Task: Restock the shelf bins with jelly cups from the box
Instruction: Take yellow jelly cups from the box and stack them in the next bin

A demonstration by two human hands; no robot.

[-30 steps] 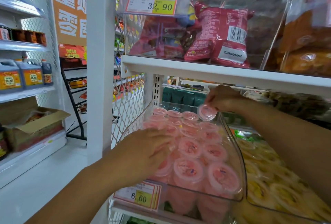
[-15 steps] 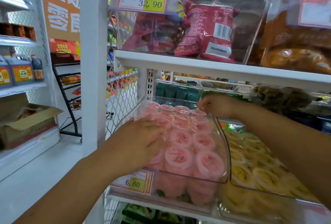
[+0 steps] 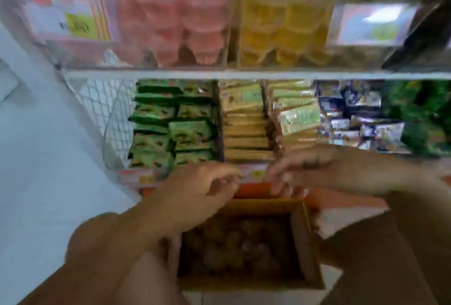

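Note:
The view is blurred and points steeply down. An open cardboard box (image 3: 305, 243) sits below me with dim rounded jelly cups (image 3: 239, 246) inside. My left hand (image 3: 195, 192) hovers over the box's far left corner, fingers loosely curled and empty. My right hand (image 3: 317, 170) hovers over the far right edge, fingers spread downward, holding nothing. Above, the clear bin of pink jelly cups (image 3: 170, 21) stands on the upper shelf, with a bin of yellow jelly cups (image 3: 283, 24) beside it.
A white shelf edge (image 3: 244, 74) runs across under the bins. Below it lie green packets (image 3: 170, 124), tan packets (image 3: 244, 124) and dark blue packets (image 3: 353, 114). Price tags (image 3: 70, 21) hang on the bin fronts. White floor (image 3: 36, 158) lies to the left.
Both hands left the pink jelly bin and came down over the open box. My head tilted down, so the bins now sit at the top of the view.

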